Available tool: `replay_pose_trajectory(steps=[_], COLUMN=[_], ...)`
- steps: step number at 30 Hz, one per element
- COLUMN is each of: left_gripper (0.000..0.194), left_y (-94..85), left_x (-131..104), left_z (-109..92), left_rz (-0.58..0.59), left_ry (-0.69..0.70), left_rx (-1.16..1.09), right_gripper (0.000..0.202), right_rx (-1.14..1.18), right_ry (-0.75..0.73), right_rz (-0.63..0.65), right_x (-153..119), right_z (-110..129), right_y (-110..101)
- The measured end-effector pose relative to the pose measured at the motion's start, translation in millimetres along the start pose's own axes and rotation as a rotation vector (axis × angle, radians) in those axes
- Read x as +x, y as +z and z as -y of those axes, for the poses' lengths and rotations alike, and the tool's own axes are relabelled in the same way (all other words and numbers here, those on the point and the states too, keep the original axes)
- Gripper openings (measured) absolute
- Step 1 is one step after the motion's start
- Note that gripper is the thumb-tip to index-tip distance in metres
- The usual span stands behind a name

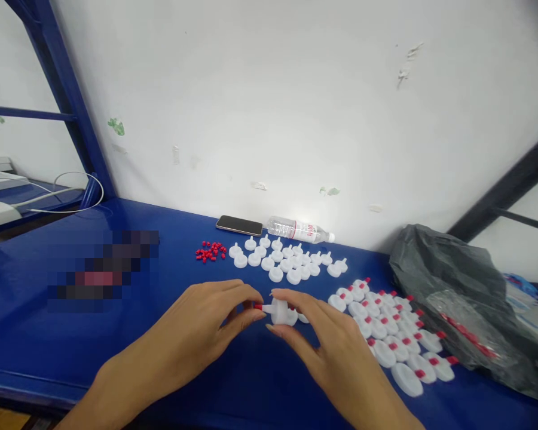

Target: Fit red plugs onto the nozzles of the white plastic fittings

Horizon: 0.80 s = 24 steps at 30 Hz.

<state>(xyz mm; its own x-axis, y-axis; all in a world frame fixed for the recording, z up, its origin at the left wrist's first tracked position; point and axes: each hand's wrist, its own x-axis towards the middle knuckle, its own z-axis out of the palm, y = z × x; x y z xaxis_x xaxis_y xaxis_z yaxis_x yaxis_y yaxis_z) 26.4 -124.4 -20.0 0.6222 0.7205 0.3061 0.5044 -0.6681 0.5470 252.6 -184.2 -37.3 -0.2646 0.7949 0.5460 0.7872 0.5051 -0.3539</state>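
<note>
Near the middle of the table, my right hand (pixel 336 340) pinches a white nozzle cap (pixel 278 311) by its round base. Its thin spout points left, where a small red tip cap (pixel 259 307) sits at the end. My left hand (pixel 206 319) has thumb and fingertips closed around that red tip cap. Beneath and behind the held piece lie a couple more white nozzle caps (pixel 292 317), partly hidden by my fingers. Beyond my hands are a small pile of loose red tip caps (pixel 211 251) and a group of white nozzle caps without red tips (pixel 275 274).
At right, many white nozzle caps with red tips (pixel 385 352) lie in rows beside a dark plastic bag (pixel 424 257) and a clear bag of red pieces (pixel 470 334). A phone (pixel 239 225) and a plastic bottle (pixel 298 230) lie by the wall. A blurred patch covers something at left.
</note>
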Motion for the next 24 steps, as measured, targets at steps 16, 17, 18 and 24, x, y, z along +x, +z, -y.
replay_pose_trajectory(steps=[16,17,18,24], left_gripper=[0.024,0.024,0.023,0.022], left_y=[-2.5,-2.7,-2.6,-3.5], left_x=[-11,-11,-11,-8], left_z=[-1,-1,-1,-4], left_rz=[0.133,0.124,0.108,0.058], left_ry=[0.057,0.068,0.082,0.160], left_rx=[-0.117,-0.115,-0.107,-0.074], right_gripper=[0.033,0.032,0.031,0.030], right_rx=[0.132,0.124,0.118,0.102], right_ry=[-0.139,-0.139,-0.139,-0.108], right_rz=[-0.164,-0.169,-0.172,-0.171], right_x=[4,4,4,3], right_z=[12,13,14,17], right_y=[6,6,6,9])
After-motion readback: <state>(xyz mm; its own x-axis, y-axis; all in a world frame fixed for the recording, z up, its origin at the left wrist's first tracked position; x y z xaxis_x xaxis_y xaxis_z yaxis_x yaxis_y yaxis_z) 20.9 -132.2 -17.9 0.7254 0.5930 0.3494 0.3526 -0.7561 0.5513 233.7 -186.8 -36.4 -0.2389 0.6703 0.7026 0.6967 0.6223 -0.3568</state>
